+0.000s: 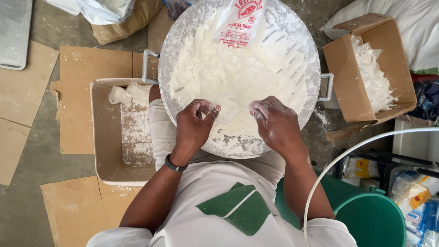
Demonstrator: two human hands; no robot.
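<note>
Concrete floor (27, 151), grey, partly covered with flat brown cardboard sheets (75, 100).

Large round metal basin (311, 55), two side handles, set on the floor directly ahead of the seated person; inner wall smeared white. Filled with a heap of soft white flaky mass (228, 73), thickest left of centre. Clear plastic bag with red print (240, 20) lying on the mass at the far rim.

Open brown cardboard box (106, 137) at left, just beside the basin; white powder-dusted blocks (136, 130) and small filled clear bags (125, 93) inside. Second open brown cardboard box (350, 77) at right, tilted, near the basin's right handle; heap of white flakes (375, 77) inside. Round green plastic bucket (366, 215) at lower right, close to the right arm. White tube (347, 153) arching over it.

Both hands over the near part of the basin, a small gap between them, coated in white residue. Left hand (194, 126): fingers curled inward, thumb and fingertips pinched on the edge of a thin clear plastic film (227, 113). Black band (173, 163) on the left wrist. Right hand (276, 123): fingers bent, tips pinched on the opposite edge of the same film. Film stretched between the two hands, just above the white mass at the basin's near edge; contents of the film not discernible.
</note>
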